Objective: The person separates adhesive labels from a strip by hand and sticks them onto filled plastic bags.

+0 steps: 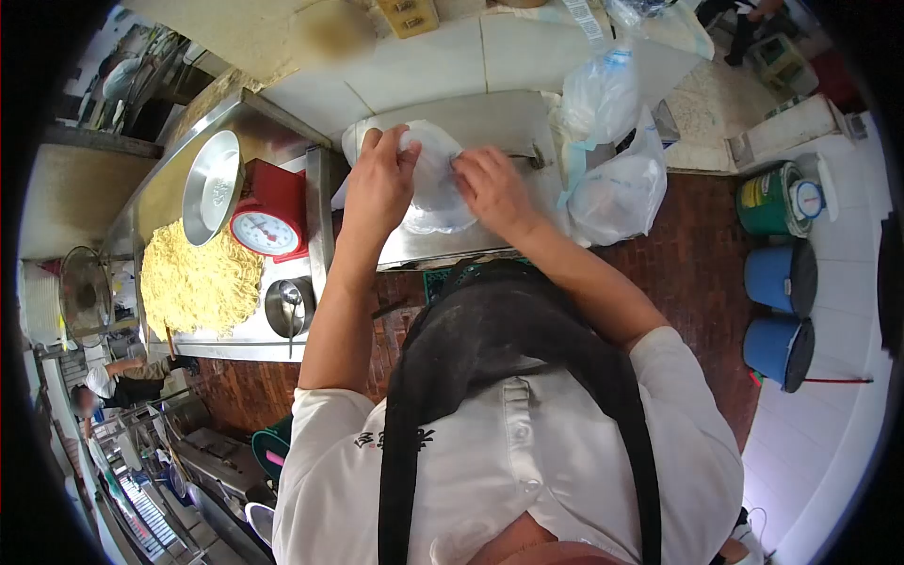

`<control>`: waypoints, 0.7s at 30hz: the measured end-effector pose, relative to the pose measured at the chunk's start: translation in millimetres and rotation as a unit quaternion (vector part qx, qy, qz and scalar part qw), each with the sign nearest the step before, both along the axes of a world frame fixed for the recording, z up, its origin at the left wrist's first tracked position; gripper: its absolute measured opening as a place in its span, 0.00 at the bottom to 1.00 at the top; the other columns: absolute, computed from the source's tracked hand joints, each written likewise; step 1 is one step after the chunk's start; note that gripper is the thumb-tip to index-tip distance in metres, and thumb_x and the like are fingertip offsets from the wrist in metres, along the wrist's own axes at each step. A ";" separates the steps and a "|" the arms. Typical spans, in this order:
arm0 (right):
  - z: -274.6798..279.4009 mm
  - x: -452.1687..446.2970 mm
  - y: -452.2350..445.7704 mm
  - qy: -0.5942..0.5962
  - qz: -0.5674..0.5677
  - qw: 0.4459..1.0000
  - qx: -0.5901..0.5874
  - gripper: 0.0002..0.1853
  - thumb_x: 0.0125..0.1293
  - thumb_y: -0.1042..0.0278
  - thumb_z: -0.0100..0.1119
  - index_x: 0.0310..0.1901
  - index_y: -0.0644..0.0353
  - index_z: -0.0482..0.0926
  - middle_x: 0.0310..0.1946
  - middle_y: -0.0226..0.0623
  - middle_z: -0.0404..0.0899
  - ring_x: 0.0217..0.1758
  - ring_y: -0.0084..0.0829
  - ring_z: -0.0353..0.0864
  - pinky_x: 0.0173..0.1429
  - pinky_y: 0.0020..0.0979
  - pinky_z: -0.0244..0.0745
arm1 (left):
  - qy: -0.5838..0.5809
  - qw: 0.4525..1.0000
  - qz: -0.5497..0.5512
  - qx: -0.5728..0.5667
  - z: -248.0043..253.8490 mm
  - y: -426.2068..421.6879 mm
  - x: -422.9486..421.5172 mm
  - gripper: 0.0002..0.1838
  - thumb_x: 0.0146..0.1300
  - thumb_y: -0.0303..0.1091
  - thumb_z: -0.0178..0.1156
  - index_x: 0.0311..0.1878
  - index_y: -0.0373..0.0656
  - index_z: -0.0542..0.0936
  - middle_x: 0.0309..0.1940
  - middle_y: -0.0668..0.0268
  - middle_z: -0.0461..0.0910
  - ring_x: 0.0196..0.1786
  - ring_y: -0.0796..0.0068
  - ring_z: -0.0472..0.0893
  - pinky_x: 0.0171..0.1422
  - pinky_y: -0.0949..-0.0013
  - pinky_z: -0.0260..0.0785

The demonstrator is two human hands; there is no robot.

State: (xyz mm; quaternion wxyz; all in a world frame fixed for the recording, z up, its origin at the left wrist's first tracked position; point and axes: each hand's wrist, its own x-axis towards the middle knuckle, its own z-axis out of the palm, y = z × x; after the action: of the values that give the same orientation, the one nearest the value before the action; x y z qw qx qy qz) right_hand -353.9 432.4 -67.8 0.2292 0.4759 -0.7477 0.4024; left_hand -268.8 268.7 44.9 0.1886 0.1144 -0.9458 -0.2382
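On the metal counter (504,118), a translucent white plastic bag (435,193) lies between my two hands. My left hand (381,184) has its fingers bent and pressed together on the bag's upper left part. At the bag's right side, the fingers of my right hand (494,188) are closed on its edge. What the bag holds is hard to make out through the plastic. Filled plastic bags (617,193) stand at the counter's right end, close to my right forearm.
Left of my arms are a red scale (275,202), a metal pan (213,188), a heap of yellow noodles (198,287) and a metal bowl (290,306) with a ladle. Blue buckets (777,348) stand at the right wall. A person (122,377) is at the far left.
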 end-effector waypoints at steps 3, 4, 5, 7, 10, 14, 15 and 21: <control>10.4 32.1 21.0 -0.038 0.005 0.995 0.093 0.31 0.55 0.73 0.69 0.63 0.63 0.75 0.64 0.47 0.71 0.63 0.47 0.73 0.66 0.41 0.71 | 0.020 0.999 0.026 -0.014 -6.5 -5.8 0.4 0.17 0.73 0.38 0.58 0.57 0.36 0.79 0.46 0.49 0.78 0.42 0.46 0.83 0.48 0.52 0.74; 16.4 32.9 21.1 -0.059 0.020 0.996 0.060 0.35 0.54 0.75 0.67 0.67 0.63 0.70 0.67 0.49 0.67 0.66 0.49 0.70 0.69 0.42 0.69 | 0.019 0.999 0.027 -0.004 -6.3 -5.8 0.6 0.17 0.74 0.38 0.57 0.57 0.36 0.78 0.47 0.48 0.78 0.43 0.45 0.82 0.48 0.51 0.74; 23.4 33.5 20.5 -0.081 0.036 0.996 0.027 0.39 0.54 0.76 0.65 0.71 0.63 0.66 0.70 0.51 0.64 0.70 0.51 0.68 0.72 0.43 0.67 | 0.017 0.999 0.028 0.006 -5.7 -4.7 1.7 0.17 0.74 0.38 0.57 0.57 0.36 0.78 0.47 0.48 0.78 0.43 0.45 0.82 0.48 0.51 0.74; 22.6 40.6 10.4 -0.148 0.060 0.987 -0.004 0.45 0.54 0.79 0.62 0.76 0.64 0.57 0.74 0.55 0.59 0.75 0.55 0.63 0.76 0.44 0.62 | 0.021 0.999 0.027 0.006 -9.1 -0.1 5.2 0.17 0.74 0.38 0.57 0.57 0.36 0.78 0.47 0.47 0.78 0.43 0.44 0.82 0.48 0.51 0.74; -47.3 25.7 -26.1 -0.246 0.086 0.965 0.001 0.51 0.52 0.84 0.56 0.80 0.66 0.44 0.77 0.61 0.53 0.80 0.58 0.54 0.81 0.45 0.55 | 0.040 0.999 0.015 -0.014 -9.7 2.1 1.6 0.16 0.74 0.37 0.56 0.57 0.36 0.78 0.46 0.47 0.77 0.43 0.45 0.82 0.48 0.51 0.74; -40.1 13.8 -16.9 -0.257 0.055 0.963 0.053 0.50 0.54 0.82 0.57 0.79 0.67 0.44 0.77 0.64 0.52 0.80 0.59 0.55 0.82 0.45 0.54 | 0.039 0.999 0.012 0.001 -11.3 4.1 -0.3 0.16 0.74 0.37 0.56 0.57 0.36 0.78 0.45 0.48 0.77 0.42 0.45 0.81 0.47 0.51 0.74; -16.4 24.3 -17.2 -0.225 0.044 0.973 0.035 0.49 0.55 0.81 0.56 0.79 0.68 0.44 0.77 0.64 0.52 0.80 0.59 0.54 0.82 0.45 0.53 | 0.038 0.999 0.011 0.003 -12.9 7.4 0.5 0.16 0.74 0.36 0.57 0.57 0.36 0.78 0.44 0.48 0.77 0.41 0.45 0.81 0.47 0.51 0.74; -93.8 17.8 -7.8 -0.350 -0.009 0.928 0.125 0.42 0.67 0.72 0.54 0.77 0.77 0.44 0.76 0.69 0.51 0.81 0.60 0.52 0.83 0.47 0.49 | 0.019 1.000 0.008 0.015 -4.0 2.0 -3.4 0.18 0.77 0.40 0.54 0.61 0.41 0.81 0.45 0.52 0.77 0.45 0.50 0.81 0.51 0.54 0.73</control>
State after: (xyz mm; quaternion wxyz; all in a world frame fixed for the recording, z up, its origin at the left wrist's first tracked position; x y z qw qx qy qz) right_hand -336.1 424.6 -161.5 -0.1046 0.3232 -0.8287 0.4449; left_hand -272.2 270.6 40.9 0.2067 0.1202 -0.9374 -0.2532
